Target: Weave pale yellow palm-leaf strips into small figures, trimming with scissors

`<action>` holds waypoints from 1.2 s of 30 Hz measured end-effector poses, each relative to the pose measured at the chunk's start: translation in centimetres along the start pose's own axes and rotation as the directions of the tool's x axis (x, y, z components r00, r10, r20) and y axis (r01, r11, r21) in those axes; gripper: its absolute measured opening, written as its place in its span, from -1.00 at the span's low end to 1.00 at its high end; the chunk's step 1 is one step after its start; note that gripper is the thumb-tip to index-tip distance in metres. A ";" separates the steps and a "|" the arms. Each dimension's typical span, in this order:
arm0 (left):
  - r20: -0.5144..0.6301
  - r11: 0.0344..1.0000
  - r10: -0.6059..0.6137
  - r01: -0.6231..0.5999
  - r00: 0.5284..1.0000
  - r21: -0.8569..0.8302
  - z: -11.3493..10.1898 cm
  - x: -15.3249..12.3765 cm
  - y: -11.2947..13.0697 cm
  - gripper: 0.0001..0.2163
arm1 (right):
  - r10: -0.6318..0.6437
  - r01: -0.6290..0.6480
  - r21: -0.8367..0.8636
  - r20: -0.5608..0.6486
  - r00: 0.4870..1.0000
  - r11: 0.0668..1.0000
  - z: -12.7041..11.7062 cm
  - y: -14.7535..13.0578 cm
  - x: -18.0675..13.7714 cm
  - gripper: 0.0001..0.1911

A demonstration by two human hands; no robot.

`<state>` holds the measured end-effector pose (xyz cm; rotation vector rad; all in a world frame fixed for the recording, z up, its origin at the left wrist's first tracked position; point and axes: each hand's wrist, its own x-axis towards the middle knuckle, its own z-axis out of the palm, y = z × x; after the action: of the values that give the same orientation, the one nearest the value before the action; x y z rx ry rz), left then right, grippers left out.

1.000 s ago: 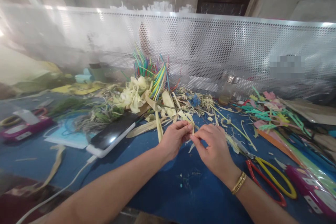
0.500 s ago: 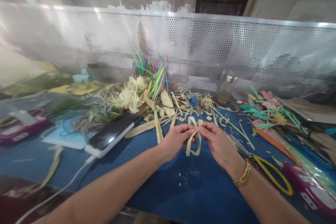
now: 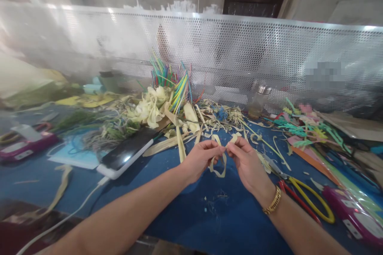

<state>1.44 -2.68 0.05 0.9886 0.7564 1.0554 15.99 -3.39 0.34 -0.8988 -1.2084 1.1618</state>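
Note:
My left hand (image 3: pixel 202 161) pinches a pale yellow strip of dried husk (image 3: pixel 220 174) between thumb and fingertips. The strip bends into loops that rise above the fingers and hang below them. Against it, my right hand (image 3: pixel 247 164) has thumb and forefinger closed on another part of the same strip, and a pale end shows over its knuckles. Both sets of fingertips nearly touch, so the crossing point is hidden. A gold bracelet circles the right wrist. Beyond the hands lies a heap of pale husks (image 3: pixel 154 107) and curled scraps.
Scissors with a yellow handle (image 3: pixel 314 201) and a red-handled tool (image 3: pixel 301 203) lie by the right forearm. A plugged-in phone (image 3: pixel 128 151) is at left. Magenta power strips (image 3: pixel 351 213) flank the blue table (image 3: pixel 215 227). A bottle (image 3: pixel 259 101) stands before the perforated metal screen (image 3: pixel 239 48).
The right fingertips have shifted slightly and now grip the strip close to the left fingertips. The right-hand loop has changed shape, its end now lying over the right fingers. The left hand stays put.

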 end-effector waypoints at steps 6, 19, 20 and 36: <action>-0.112 0.977 0.149 -0.129 0.982 0.169 -0.1 0.2 -0.3 -0.71 | 0.082 -0.102 -0.162 -0.125 0.989 0.982 -0.5 0.5 0.3 -0.70; -0.066 0.992 0.068 -0.060 0.996 0.115 -0.3 0.2 -0.1 -0.72 | -0.375 0.515 -0.766 0.381 0.845 0.384 -1.1 0.0 -0.3 -0.81; -0.063 0.991 0.070 -0.062 0.996 0.115 -0.3 0.2 -0.1 -0.72 | -0.351 0.505 -0.768 0.382 0.855 0.394 -1.0 0.1 -0.4 -0.81; -0.005 0.769 0.427 -0.361 0.904 0.527 -0.5 0.4 -0.2 -0.82 | -0.225 0.347 -0.891 0.289 0.930 0.291 -0.8 -1.6 -0.5 -0.73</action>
<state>1.23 -2.18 -0.29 1.6110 0.9913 1.3207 17.12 -4.19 1.59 -1.3728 -2.1075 0.0577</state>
